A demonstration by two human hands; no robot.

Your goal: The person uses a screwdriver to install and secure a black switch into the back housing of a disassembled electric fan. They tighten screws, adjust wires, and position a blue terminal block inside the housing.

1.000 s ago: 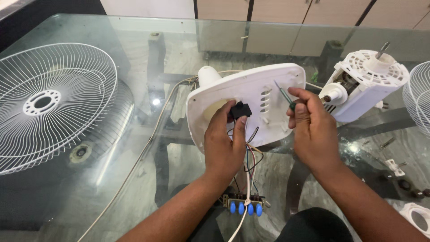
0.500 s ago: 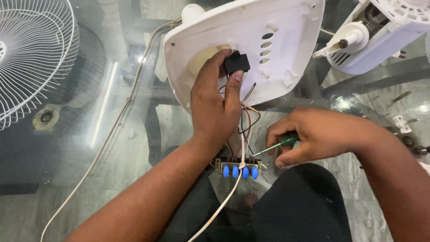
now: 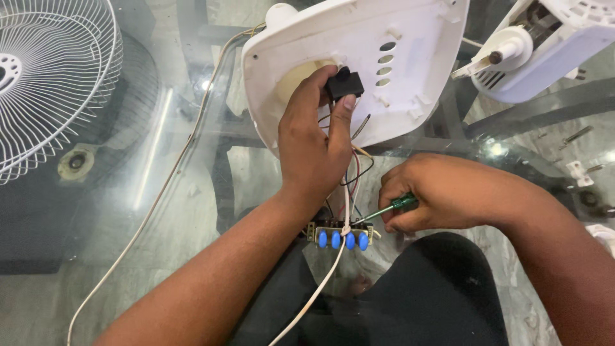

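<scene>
Left hand (image 3: 314, 138): grip pinching small black plastic switch block (image 3: 343, 83) against white plastic fan base shell (image 3: 410, 48).
Right hand (image 3: 435, 192): grip closed on green-handled screwdriver (image 3: 387, 208), tip at blue-buttoned switch strip (image 3: 341, 236).
Progress: shell open, wiring loose; reassembly looks undone.

- I see a glass tabletop (image 3: 192, 211) filling most of the view; clear, with streaky reflections.
- Bright glare strip (image 3: 152, 147) on the glass left of centre, smaller glints near the right edge (image 3: 494, 148).
- Dark table frame (image 3: 221, 179) visible through the glass, bars running under the top.
- Marbled pale floor (image 3: 128, 282) shows below the glass, greyish-green tone.
- Round metal fitting (image 3: 75, 161) under the glass at left, where a frame leg meets the top.
- Dark panel (image 3: 32, 237) low at far left, beneath the glass; what it is I cannot tell.
- Light comes from above, judging by the reflections; no walls or windows in view.
</scene>
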